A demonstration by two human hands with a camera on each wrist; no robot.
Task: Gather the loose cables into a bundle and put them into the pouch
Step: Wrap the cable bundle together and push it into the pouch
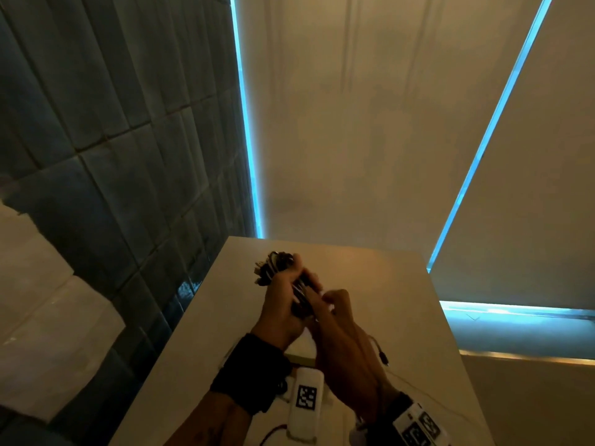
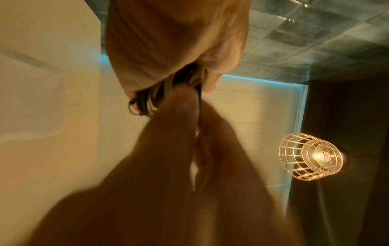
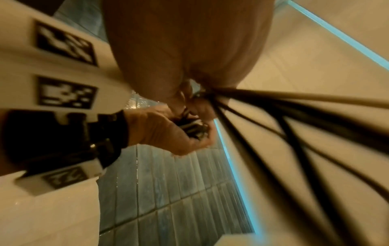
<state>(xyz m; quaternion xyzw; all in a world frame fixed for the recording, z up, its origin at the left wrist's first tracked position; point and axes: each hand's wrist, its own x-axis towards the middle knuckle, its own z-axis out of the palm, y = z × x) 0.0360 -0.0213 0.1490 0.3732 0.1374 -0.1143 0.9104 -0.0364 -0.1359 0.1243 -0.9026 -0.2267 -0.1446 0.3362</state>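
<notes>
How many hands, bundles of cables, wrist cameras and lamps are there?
Hands: 2, the left hand and the right hand
Cable bundle: 1, too tangled to count single cables
Wrist cameras: 2, left and right
Lamp: 1
Total: 6

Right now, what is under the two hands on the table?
Under the left hand and right hand, bare table and one thin loose cable show; the rest is covered.

Wore camera rigs on both wrists.
Had a black fabric wrist strap (image 1: 254,375) and white plastic housings printed with black square markers (image 1: 306,397).
</notes>
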